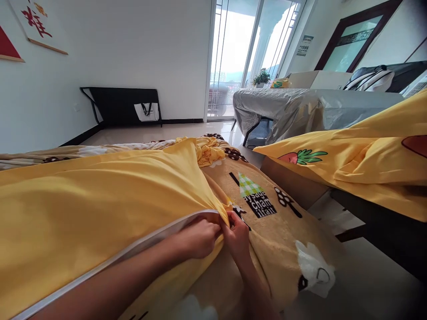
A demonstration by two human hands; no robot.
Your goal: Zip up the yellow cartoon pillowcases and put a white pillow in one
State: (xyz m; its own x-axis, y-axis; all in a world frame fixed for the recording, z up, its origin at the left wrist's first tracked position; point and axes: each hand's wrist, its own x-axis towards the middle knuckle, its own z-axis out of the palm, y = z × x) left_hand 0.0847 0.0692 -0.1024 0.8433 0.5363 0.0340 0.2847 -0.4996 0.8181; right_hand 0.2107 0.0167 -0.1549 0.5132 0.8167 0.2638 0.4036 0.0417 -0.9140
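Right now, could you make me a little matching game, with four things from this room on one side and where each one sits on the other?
Things:
1. yellow cover
2. white bag
3. potted plant
4. carrot picture

Places:
A. on the silver-draped table by the window
B. pinched at its white-edged corner by both hands, left hand and right hand
C. on the yellow cloth at right
D. against the black frame by the far wall

Pairs: 1-B, 2-D, 3-A, 4-C

A home's living space, tiled floor [173, 130], glass balcony doors [247, 53], bedding on a bed [100, 209], wall art [36, 22], potted plant [261, 78].
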